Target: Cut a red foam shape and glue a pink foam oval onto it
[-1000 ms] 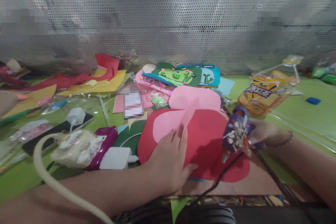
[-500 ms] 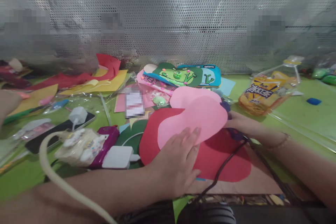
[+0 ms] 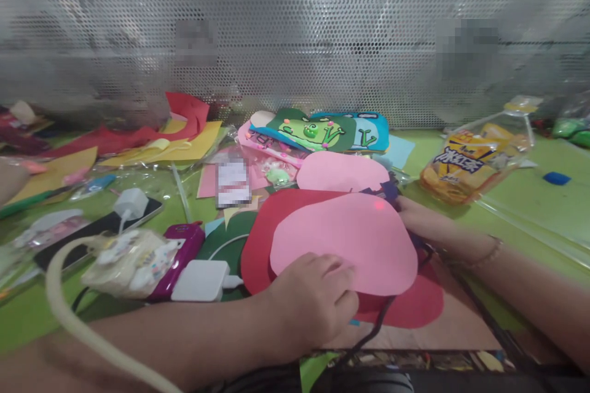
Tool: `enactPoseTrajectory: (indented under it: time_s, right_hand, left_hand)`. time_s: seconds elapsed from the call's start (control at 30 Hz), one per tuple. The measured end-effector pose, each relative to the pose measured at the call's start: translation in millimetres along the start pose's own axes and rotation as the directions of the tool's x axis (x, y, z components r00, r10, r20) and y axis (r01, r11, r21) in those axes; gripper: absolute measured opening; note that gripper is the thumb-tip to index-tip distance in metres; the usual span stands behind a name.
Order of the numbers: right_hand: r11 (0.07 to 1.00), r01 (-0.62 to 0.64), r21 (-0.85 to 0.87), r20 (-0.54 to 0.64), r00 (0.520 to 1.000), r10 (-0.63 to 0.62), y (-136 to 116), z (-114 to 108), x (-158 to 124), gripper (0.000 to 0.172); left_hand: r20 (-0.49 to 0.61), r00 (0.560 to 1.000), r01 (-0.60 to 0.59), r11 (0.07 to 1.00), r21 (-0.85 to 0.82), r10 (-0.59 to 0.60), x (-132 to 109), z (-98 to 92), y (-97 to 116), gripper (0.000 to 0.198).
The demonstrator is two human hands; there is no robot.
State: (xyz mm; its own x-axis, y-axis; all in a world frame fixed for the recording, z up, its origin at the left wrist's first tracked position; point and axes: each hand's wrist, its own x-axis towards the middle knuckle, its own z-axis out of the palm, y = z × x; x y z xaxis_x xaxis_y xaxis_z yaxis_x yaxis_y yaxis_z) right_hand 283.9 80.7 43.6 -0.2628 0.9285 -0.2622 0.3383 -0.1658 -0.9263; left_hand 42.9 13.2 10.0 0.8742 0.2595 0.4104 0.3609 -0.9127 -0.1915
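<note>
Our left hand (image 3: 318, 299) is pinching pink paper (image 3: 343, 230), right hand (image 3: 418, 219) gripping glue gun (image 3: 389, 191) at its two o'clock. We're risking smears, nozzle hidden.

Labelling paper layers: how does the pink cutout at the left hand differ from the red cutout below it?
Size: the red cutout is larger, showing past the pink cutout on both sides.
Pose: the pink cutout's near edge looks raised at the left hand; the red cutout lies on the brown board.
Shared: both are plain sheets with rounded outlines.
</note>
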Motion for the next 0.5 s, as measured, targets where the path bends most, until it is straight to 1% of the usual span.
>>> enactPoseTrajectory:
  time_s: [0.1,0.17,0.23,0.3,0.4,0.5]
  right_hand:
    - [1.000,-0.021,-0.018,-0.027,0.999,0.021,3.9,-2.1,2.1,0.039]
    - [0.999,-0.040,0.001,-0.025,0.999,0.040,5.5,-2.7,2.8,0.037]
    - [0.998,-0.047,0.039,-0.021,0.999,0.047,4.9,-2.1,2.4,0.036]
    - [0.997,-0.047,0.058,-0.026,0.998,0.048,2.3,-0.7,1.2,0.033]
    - [0.998,-0.069,0.001,-0.061,0.996,0.069,-1.7,1.4,-0.9,0.025]
    - [0.996,-0.056,-0.073,-0.107,0.993,0.048,-3.3,2.4,-2.0,0.022]
  left_hand:
    - [-0.029,0.999,-0.017,1.000,-0.013,0.017,-1.0,-1.2,2.4,0.020]
    - [0.013,1.000,0.000,1.000,-0.025,0.000,-1.1,-3.3,3.3,0.023]
    - [0.103,0.994,0.040,0.999,-0.026,-0.037,-0.4,-5.9,3.0,0.028]
    - [0.218,0.974,0.075,0.997,-0.023,-0.069,1.4,-8.3,1.6,0.029]
    - [0.366,0.926,0.116,0.992,-0.043,-0.092,5.5,-11.5,-1.2,0.025]
    - [0.463,0.878,0.170,0.983,-0.070,-0.119,8.4,-13.2,-2.9,0.027]
